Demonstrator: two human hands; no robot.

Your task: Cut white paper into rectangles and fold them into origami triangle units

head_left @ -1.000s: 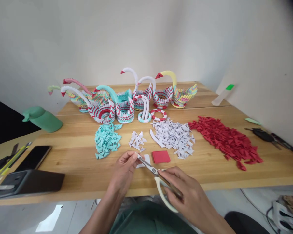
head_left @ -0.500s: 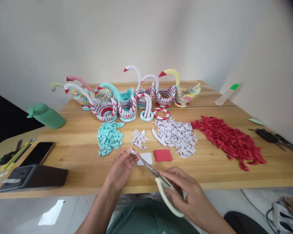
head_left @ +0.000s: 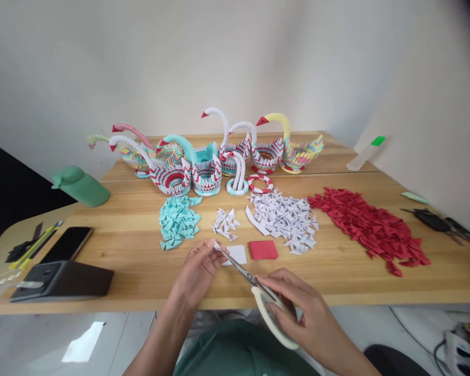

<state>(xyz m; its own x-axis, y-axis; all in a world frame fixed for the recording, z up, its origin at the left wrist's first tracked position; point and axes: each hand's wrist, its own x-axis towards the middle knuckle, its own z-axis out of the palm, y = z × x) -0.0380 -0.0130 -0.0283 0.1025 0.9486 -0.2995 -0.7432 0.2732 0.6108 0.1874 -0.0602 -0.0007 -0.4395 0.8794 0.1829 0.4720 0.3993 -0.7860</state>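
1. Head view, hands. The right hand (head_left: 297,313) grips the cream handles of a pair of scissors (head_left: 258,292), fingers closed through the loops, just off the tabletop's near edge; the blades point up and left, nearly shut.
2. The left hand (head_left: 198,271) pinches a small white paper piece (head_left: 218,246) between thumb and fingertips, where the blade tips meet it, above the near middle of the wooden tabletop (head_left: 133,261).
3. Just beyond the blades lie a white paper square (head_left: 238,254) and, beside it, a red paper square (head_left: 262,249).
4. Folded triangles lie in heaps across the middle: a teal heap (head_left: 178,222), a small white heap (head_left: 225,223), a large white heap (head_left: 284,219), and a red heap (head_left: 370,224) toward the right edge.
5. Paper swans (head_left: 207,156) stand in a row along the far edge.
6. Near the left edge: a green bottle (head_left: 80,185) on its side, a phone (head_left: 67,244), and a dark box (head_left: 62,279) at the near left corner.
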